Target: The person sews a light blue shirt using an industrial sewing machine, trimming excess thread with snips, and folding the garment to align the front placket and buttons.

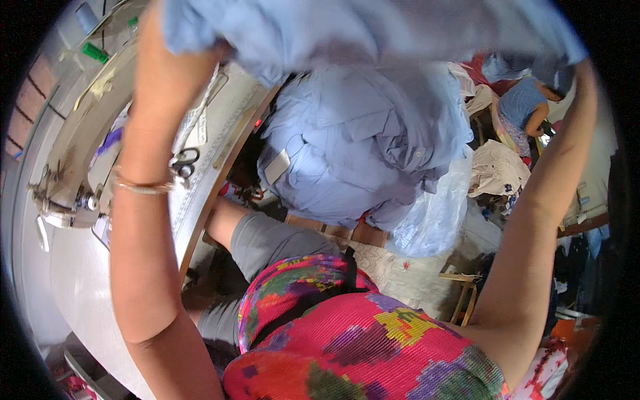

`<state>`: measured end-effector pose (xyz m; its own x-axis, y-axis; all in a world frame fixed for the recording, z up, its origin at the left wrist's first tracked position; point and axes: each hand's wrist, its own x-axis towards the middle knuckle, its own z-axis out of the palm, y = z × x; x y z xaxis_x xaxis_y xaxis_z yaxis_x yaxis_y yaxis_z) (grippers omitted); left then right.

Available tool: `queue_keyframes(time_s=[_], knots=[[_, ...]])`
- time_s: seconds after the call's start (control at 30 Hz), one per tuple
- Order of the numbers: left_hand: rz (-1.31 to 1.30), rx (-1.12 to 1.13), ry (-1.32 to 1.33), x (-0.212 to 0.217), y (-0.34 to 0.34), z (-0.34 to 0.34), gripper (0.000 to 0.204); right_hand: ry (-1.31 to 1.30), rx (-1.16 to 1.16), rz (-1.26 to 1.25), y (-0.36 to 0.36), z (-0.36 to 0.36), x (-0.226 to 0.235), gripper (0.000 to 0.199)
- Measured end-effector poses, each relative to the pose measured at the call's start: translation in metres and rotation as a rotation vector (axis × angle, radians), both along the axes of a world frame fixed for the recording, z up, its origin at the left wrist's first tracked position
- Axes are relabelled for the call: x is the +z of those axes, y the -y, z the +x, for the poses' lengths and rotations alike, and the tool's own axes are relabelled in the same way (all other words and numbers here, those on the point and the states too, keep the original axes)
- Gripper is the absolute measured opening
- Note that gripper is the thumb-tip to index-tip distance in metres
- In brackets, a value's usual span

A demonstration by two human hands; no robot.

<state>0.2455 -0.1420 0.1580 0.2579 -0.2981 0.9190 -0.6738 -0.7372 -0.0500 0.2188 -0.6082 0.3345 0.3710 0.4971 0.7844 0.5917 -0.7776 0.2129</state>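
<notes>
A light blue garment (pixel 373 33) is stretched across the top of the view, blurred by motion. My left hand (pixel 179 63) is raised at the upper left, its fingers closed on one end of it. At the far right my right hand (pixel 581 72) is lifted too, gripping the other end, though cloth hides most of its fingers. Below the raised cloth, a large heap of blue garments (pixel 353 127) is piled up, with a white tag (pixel 277 166) on it. What kind of garment I hold cannot be made out.
To my left is a sewing machine (pixel 70 190) on a pale table (pixel 80 287), with scissors (pixel 185 162) near its edge. Clear plastic sheeting (pixel 433 213) lies under the heap. A wooden stool (pixel 461 293) stands to the right. Another person (pixel 523 107) bends over farther back.
</notes>
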Motion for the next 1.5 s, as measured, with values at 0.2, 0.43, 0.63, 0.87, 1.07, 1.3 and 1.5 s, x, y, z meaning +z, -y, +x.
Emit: queue_keyframes(time_s=[0.2,0.43,0.63,0.87,1.07,1.3,1.5], knots=[[0.427,0.157,-0.465,-0.134,0.073,-0.019,0.031,-0.945,-0.270,-0.115,0.069,-0.008,-0.190,0.053],[0.473,-0.075,-1.144,-0.135,0.076,-0.052,0.033,-0.776,-0.012,0.537,0.074,-0.045,-0.211,0.035],[-0.188,-0.555,-0.984,-0.082,0.158,-0.114,0.082,-0.192,0.038,0.235,-0.080,-0.103,-0.128,0.018],[-0.317,-0.329,-1.017,-0.113,0.060,-0.171,0.039,-0.587,0.701,-0.227,-0.208,-0.128,-0.140,0.019],[-1.069,0.009,-0.878,-0.057,-0.076,-0.361,0.047,-1.009,1.007,-0.161,-0.224,-0.087,-0.094,0.023],[-0.641,1.178,-0.280,0.024,-0.225,-0.489,0.044,-1.006,1.484,-0.357,-0.459,-0.094,-0.131,0.029],[-0.354,1.269,-0.003,0.074,-0.248,-0.498,0.048,-0.530,1.343,0.038,-0.518,-0.095,-0.089,0.031]])
